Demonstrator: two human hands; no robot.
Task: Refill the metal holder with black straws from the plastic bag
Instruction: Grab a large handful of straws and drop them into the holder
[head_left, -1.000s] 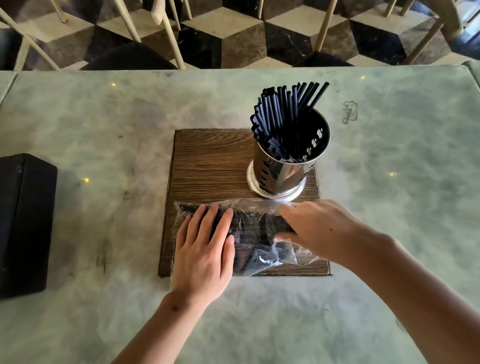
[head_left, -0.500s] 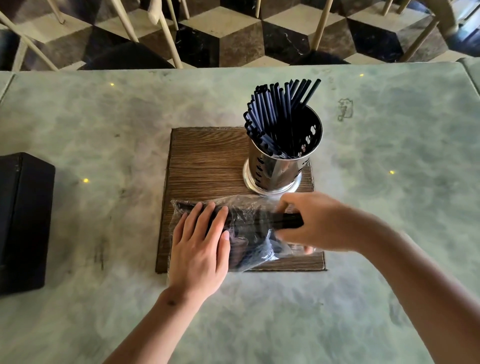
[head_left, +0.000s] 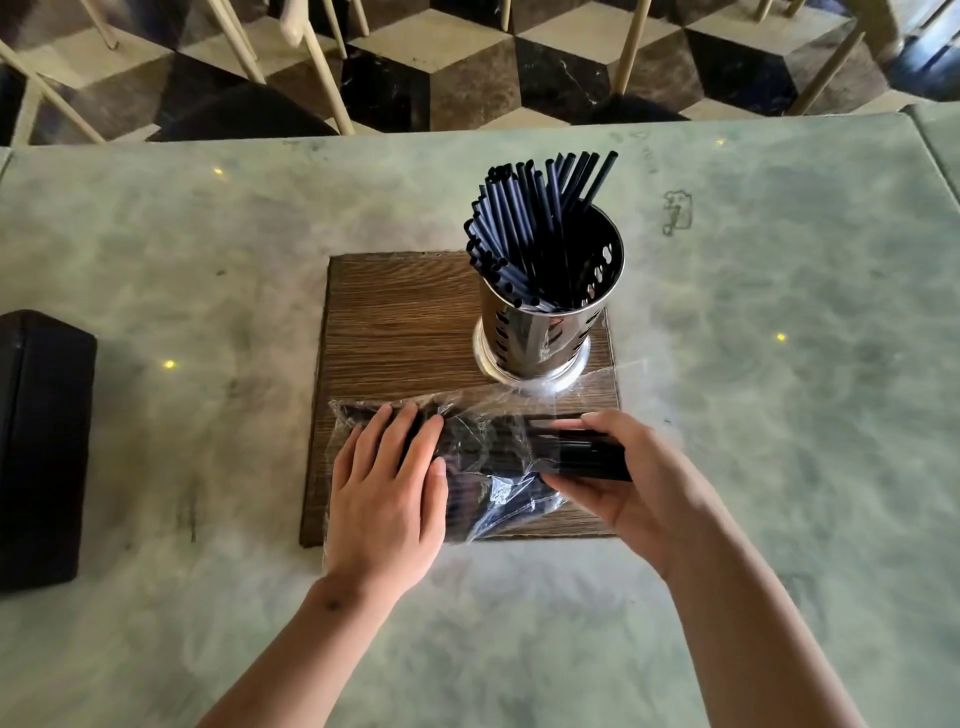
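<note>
Black straws (head_left: 582, 451): one small bundle, too tightly packed to count, half drawn out of the plastic bag (head_left: 498, 452) at the 6 o'clock edge of the wooden board (head_left: 395, 332). Right hand (head_left: 631, 480) wrapped round that bundle, fingers (head_left: 597, 422) over the top and thumb beneath, grasping its free ends. Left hand (head_left: 384, 483) laid flat on the bag's closed end at 9 o'clock from the right hand, fingers straight, pressing film and remaining straws down.

To finish the pull well, probably: keep left palm pressure firm so the bag stays put; draw toward 3 o'clock, level with the board, until the tips leave the film; hold the bundle tight so none slips back or fans out. Then tip upright and lower, ends first, into the open gap at the 3 o'clock side of the metal holder (head_left: 535, 343), where space remains. Loose film near the holder's base may snag; worth clearing.

Counted: one perforated metal holder at 12 o'clock from the hands, partly filled with a leaning sheaf of a few dozen straws (head_left: 535, 234); one bag; one board; one black box (head_left: 44, 447) at 9 o'clock on the marbled surface (head_left: 779, 415); two hands.
</note>
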